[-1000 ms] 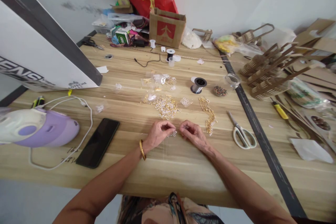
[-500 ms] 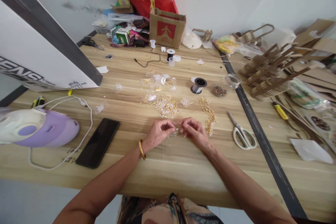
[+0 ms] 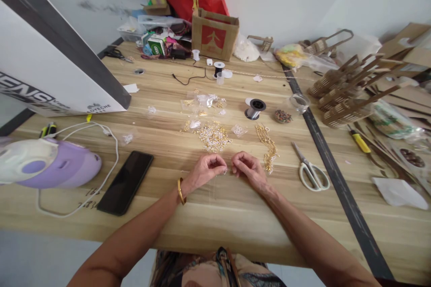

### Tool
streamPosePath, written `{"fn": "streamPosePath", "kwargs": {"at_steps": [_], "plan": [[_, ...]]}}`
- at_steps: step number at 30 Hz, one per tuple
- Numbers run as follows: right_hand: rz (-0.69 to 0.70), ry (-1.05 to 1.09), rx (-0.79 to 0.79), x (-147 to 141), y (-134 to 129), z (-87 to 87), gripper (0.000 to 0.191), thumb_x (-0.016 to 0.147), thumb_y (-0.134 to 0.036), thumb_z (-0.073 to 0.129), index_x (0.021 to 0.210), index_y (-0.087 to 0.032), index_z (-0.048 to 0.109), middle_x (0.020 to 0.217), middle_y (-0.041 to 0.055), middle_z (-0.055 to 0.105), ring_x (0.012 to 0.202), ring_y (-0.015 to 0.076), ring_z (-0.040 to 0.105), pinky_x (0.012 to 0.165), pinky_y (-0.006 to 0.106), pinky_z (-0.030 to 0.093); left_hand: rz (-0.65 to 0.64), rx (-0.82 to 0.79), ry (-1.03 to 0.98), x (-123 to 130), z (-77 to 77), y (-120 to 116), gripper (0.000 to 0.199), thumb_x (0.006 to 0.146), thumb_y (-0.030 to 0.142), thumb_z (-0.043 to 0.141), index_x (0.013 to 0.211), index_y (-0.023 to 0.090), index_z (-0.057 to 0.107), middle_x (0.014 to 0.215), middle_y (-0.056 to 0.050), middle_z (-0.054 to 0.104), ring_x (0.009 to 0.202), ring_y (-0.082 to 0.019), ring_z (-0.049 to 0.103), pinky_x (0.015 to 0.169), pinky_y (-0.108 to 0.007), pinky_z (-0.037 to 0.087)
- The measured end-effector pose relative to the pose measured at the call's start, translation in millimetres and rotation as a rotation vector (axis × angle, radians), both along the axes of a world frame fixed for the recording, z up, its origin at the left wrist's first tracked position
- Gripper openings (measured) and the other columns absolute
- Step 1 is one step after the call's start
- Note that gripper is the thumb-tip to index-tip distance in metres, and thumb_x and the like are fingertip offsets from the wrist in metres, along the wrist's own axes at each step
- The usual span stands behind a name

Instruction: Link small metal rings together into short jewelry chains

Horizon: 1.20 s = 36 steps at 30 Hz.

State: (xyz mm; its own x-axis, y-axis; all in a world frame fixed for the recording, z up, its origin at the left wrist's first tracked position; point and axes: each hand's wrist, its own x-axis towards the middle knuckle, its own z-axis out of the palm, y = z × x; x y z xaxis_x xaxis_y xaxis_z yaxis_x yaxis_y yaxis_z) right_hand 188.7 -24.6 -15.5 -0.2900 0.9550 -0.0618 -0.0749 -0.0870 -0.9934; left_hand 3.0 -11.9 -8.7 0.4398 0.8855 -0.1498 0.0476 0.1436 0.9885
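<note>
My left hand (image 3: pixel 209 168), with a gold bangle (image 3: pixel 182 191) at the wrist, pinches a thin clear thread with small silvery beads (image 3: pixel 225 171) at the fingertips. A faint length of the thread trails down over the wood below. Just to its right, my right hand (image 3: pixel 247 168) has thumb and forefinger pressed together; what they hold is too small to make out. The fingertips of both hands face each other with a narrow gap between. Beyond them lies a pile of gold and clear beads (image 3: pixel 214 137). A gold beaded chain (image 3: pixel 269 150) rests beside my right hand.
White-handled scissors (image 3: pixel 313 175) lie to the right, a black phone (image 3: pixel 126 183) to the left. A wire spool (image 3: pixel 255 109), a dish of dark beads (image 3: pixel 283 116) and small plastic bags (image 3: pixel 207 101) sit farther back. A large white box (image 3: pixel 63 54) stands at left.
My hands have drawn slightly apart at the fingertips. The small silvery beads, low between the hands before, now show close against my left fingertips.
</note>
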Motion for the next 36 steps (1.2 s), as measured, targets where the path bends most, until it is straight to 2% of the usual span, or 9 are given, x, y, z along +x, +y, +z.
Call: {"fn": "streamPosePath", "kwargs": {"at_steps": [7,11,12,14,16,18,21,25,36], "plan": [[-0.001,-0.031,0.018,-1,0,-2.7,0.027,0.085,-0.044,0.058,0.081,-0.017,0.056,0.061,-0.0005,0.06,0.053,0.011,0.055,0.049,0.022,0.046,0.013,0.065,0.035,-1,0.2,1,0.008,0.072,0.02,0.063,0.07,0.013,0.06,0.065,0.0,0.059,0.062,-0.01,0.052,0.061,-0.022,0.042],[-0.039,-0.176,0.08,-1,-4,-3.5,0.025,0.088,-0.039,0.054,0.099,-0.017,0.057,0.057,-0.0019,0.059,0.047,0.0107,0.054,0.047,0.022,0.044,0.059,0.11,0.042,-2,0.4,1,0.008,0.073,0.02,0.064,0.07,0.013,0.061,0.067,-0.001,0.06,0.064,-0.011,0.054,0.063,-0.023,0.044],[-0.057,-0.217,0.118,-1,-5,-3.6,0.026,0.088,-0.037,0.054,0.104,-0.017,0.056,0.064,-0.0002,0.062,0.048,0.0103,0.055,0.046,0.022,0.044,0.076,0.111,0.045,-2,0.5,1,0.009,0.073,0.021,0.064,0.07,0.013,0.061,0.067,-0.001,0.06,0.064,-0.011,0.054,0.063,-0.023,0.044],[-0.087,-0.272,0.225,-2,-8,-3.8,0.027,0.089,-0.032,0.052,0.113,-0.02,0.053,0.094,0.007,0.065,0.052,0.0088,0.058,0.047,0.022,0.046,0.104,0.105,0.05,-2,0.5,1,0.01,0.073,0.021,0.065,0.07,0.013,0.061,0.066,-0.001,0.06,0.063,-0.011,0.053,0.062,-0.022,0.043],[-0.089,-0.291,0.342,-4,-10,-4.2,0.029,0.09,-0.027,0.049,0.119,-0.023,0.051,0.125,0.0119,0.053,0.058,0.0076,0.061,0.049,0.022,0.048,0.113,0.103,0.052,-1,0.4,1,0.01,0.072,0.021,0.066,0.07,0.013,0.061,0.065,-0.001,0.059,0.061,-0.01,0.053,0.06,-0.022,0.043],[-0.043,-0.31,0.421,-5,-12,-4.5,0.033,0.091,-0.023,0.046,0.124,-0.025,0.049,0.134,0.0125,0.045,0.061,0.0077,0.062,0.052,0.022,0.05,0.099,0.12,0.046,0,0.6,0,0.01,0.073,0.021,0.065,0.069,0.012,0.061,0.065,-0.001,0.06,0.062,-0.01,0.053,0.061,-0.022,0.043],[0.044,-0.348,0.46,-7,-13,-5.0,0.035,0.092,-0.021,0.045,0.126,-0.025,0.048,0.119,0.0105,0.058,0.074,0.0125,0.065,0.061,0.025,0.054,0.057,0.134,0.033,0,1.2,-2,0.009,0.074,0.019,0.065,0.07,0.012,0.061,0.067,-0.002,0.062,0.065,-0.012,0.056,0.065,-0.023,0.045],[0.054,-0.398,0.463,-6,-12,-7.3,0.023,0.091,-0.024,0.049,0.112,-0.022,0.058,0.098,0.007,0.066,0.089,0.018,0.064,0.073,0.029,0.055,0.035,0.07,0.019,1,1.1,-3,0.009,0.074,0.019,0.065,0.069,0.012,0.061,0.063,-0.001,0.061,0.06,-0.011,0.057,0.062,-0.023,0.046],[0.04,-0.408,0.394,-4,-10,-9.6,0.015,0.09,-0.029,0.052,0.098,-0.02,0.062,0.089,0.0064,0.066,0.079,0.0172,0.064,0.068,0.029,0.055,0.038,-0.063,-0.064,1,-1.2,-1,0.014,0.071,0.024,0.068,0.069,0.012,0.061,0.06,-0.001,0.061,0.058,-0.01,0.056,0.06,-0.023,0.045]]}}
